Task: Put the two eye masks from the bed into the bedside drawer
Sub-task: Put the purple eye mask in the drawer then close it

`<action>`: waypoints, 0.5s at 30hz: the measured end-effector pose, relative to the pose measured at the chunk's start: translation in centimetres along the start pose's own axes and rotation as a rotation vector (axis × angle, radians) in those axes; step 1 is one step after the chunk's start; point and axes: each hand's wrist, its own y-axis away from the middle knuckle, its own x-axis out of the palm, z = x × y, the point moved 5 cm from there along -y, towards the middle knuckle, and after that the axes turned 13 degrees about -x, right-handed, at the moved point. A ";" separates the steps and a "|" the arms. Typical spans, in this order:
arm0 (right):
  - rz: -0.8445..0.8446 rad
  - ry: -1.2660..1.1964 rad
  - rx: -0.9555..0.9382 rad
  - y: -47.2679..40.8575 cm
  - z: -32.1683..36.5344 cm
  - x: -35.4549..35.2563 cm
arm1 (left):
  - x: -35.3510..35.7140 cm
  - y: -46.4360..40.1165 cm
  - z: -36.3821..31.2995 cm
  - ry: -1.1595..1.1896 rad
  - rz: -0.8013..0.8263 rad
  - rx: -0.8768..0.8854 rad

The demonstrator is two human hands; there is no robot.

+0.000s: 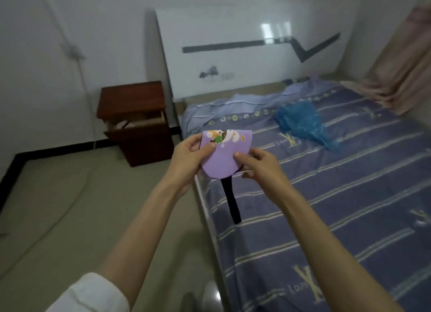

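Eye mask: a purple eye mask with a printed cartoon at its top edge is held in the air above the near edge of the bed, folded in half; its black strap hangs down from it
Left hand: the left hand pinches the left side of the mask, thumb on the front of the cloth
Right hand: the right hand pinches the lower right side of the mask, thumb tip on the front, the other fingers curled behind
Bed: the bed has a blue-purple sheet with pale stripes and printed letters; the sheet is wrinkled near the headboard
Blue bag: a crumpled blue plastic bag lies on the bed, beyond the mask
Headboard: a glossy white headboard with a dark zigzag line stands against the wall
Bedside cabinet: a dark red-brown wooden cabinet stands just left of the bed, at the headboard end
Drawer: its top drawer is pulled open; something pale lies inside, I cannot tell what
Floor: beige tiles left of the bed, with a black skirting line along the white wall
Curtain: a pink curtain hangs at the far right of the bed
Sleeve: a white sleeve covers the left upper arm
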 end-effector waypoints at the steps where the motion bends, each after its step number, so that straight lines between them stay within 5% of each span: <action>1: 0.048 -0.024 -0.015 -0.9 0.6 2.3 | -2.2 0.0 -0.7 0.003 -0.052 0.024; 15: 0.048 -0.289 -0.039 -16.2 3.7 27.5 | -25.9 -6.5 -3.7 -0.071 -0.326 -0.056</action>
